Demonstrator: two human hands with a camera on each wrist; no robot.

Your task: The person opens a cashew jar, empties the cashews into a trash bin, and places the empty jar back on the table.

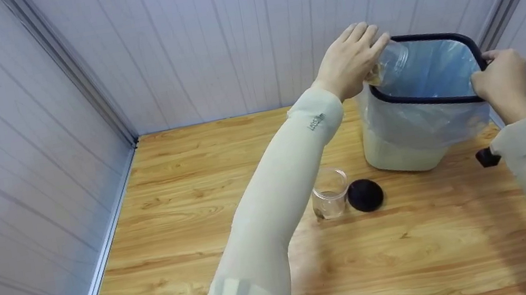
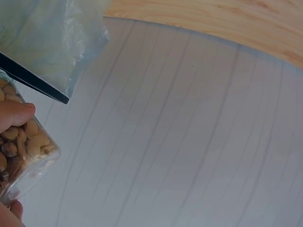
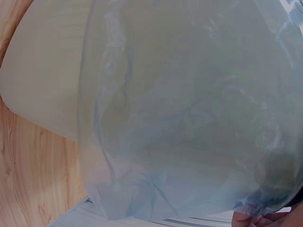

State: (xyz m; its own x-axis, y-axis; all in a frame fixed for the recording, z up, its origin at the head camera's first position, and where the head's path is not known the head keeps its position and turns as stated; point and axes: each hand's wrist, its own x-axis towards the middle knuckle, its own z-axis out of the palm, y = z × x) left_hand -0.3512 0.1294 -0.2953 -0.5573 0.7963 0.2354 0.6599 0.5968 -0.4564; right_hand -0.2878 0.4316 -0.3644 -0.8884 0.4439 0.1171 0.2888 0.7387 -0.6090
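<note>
My left hand [image 1: 350, 61] grips a clear plastic jar [image 1: 394, 60], tipped on its side with its mouth over the opening of a cream trash can [image 1: 391, 150]. Nuts [image 2: 33, 135] are heaped inside the jar near its base, as the left wrist view shows. A translucent bluish bag [image 1: 432, 122] lines the can and hangs over its outside, under a black rim ring [image 1: 426, 100]. On the far right, my right hand [image 1: 505, 80] holds that rim with the thumb on the inner side. The can stands on the table, its bottom partly behind the bag.
A second clear jar [image 1: 331, 200] stands on the wooden table [image 1: 187, 208], partly behind my left forearm. Beside it lies a round black lid [image 1: 366, 195]. White panel walls [image 1: 224, 42] close off the back and both sides.
</note>
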